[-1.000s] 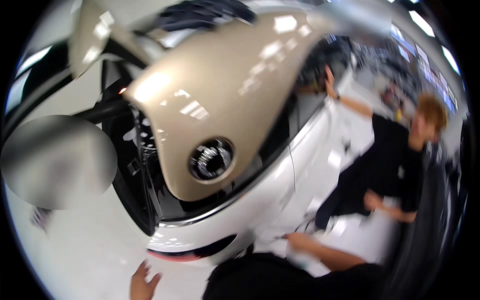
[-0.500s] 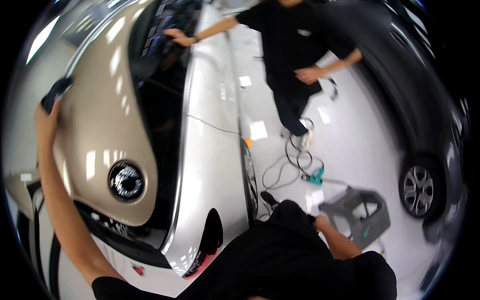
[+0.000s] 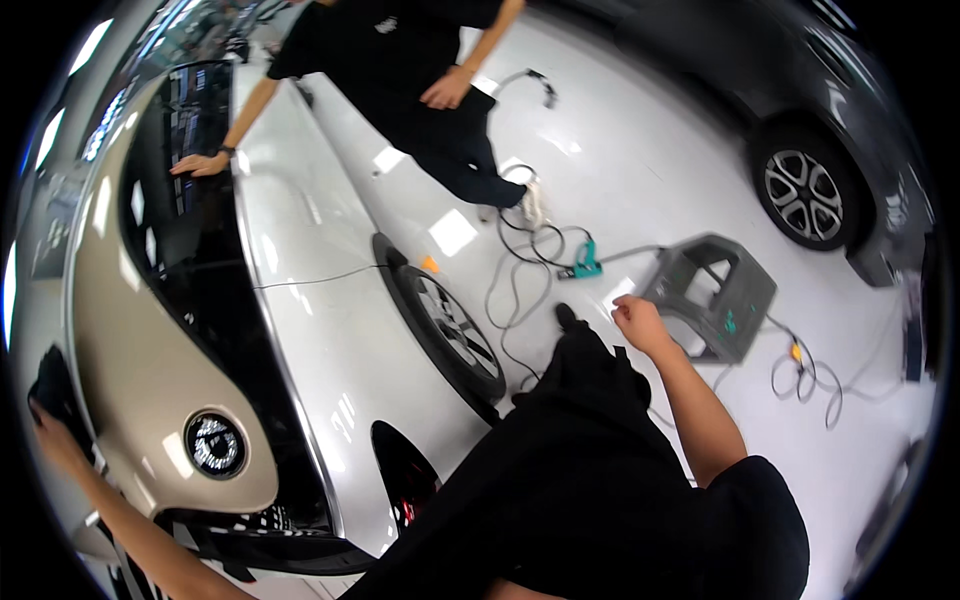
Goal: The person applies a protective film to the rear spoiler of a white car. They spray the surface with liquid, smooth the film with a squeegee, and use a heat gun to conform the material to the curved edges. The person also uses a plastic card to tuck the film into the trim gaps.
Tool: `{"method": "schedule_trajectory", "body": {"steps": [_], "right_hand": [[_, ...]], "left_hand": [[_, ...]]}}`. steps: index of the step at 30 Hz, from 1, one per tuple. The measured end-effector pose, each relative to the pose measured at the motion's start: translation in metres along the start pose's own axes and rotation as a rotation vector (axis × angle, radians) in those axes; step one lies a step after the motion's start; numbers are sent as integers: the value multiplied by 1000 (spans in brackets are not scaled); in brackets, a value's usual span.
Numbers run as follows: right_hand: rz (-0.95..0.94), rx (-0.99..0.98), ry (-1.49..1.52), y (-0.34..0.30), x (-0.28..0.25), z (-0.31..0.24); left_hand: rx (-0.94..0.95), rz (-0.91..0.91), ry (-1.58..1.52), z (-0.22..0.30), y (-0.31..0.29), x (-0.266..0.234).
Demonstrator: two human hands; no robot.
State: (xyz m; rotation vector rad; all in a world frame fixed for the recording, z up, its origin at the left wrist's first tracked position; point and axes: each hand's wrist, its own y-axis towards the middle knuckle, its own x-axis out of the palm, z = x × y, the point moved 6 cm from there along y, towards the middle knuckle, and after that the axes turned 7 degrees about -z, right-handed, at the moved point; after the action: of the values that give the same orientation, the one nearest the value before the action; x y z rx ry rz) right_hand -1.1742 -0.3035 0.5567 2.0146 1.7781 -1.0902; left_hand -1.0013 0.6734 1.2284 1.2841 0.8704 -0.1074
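Note:
My left hand reaches out to the far left and grips a dark, soft-looking black cloth at the outer edge of the car's gold panel. A round glittering lamp sits in that panel, inward from my arm. Between the gold panel and the silver body side runs dark glass. My right hand hangs over the floor beside my leg, its fingers curled in with nothing visible in them.
Across the car, another person's hand rests on the dark glass. Looped cables and a teal power tool lie on the floor. A grey plastic step stool stands to my right, near a dark car.
My view has swung, so the silver car sits further left and its wheel shows. The black cloth remains in my left hand. My right hand has risen away from my body.

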Motion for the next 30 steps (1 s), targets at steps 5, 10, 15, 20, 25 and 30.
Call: {"method": "schedule_trajectory", "body": {"steps": [5, 10, 15, 20, 25, 30], "right_hand": [[16, -212, 138, 136, -11, -28], [-111, -347, 43, 247, 14, -19], [-501, -308, -87, 313, 89, 45], [-790, -275, -485, 387, 143, 253], [-604, 290, -517, 451, 159, 424], [-615, 249, -475, 521, 259, 498]], "left_hand": [[105, -319, -597, 254, -233, -137], [109, -1721, -435, 450, -530, -119], [-480, -2323, -503, 474, -792, -23], [-1234, -2137, -721, 550, -826, -12], [-994, -2487, -61, 538, -910, 27], [-855, -2632, 154, 528, -1016, 42]]}}
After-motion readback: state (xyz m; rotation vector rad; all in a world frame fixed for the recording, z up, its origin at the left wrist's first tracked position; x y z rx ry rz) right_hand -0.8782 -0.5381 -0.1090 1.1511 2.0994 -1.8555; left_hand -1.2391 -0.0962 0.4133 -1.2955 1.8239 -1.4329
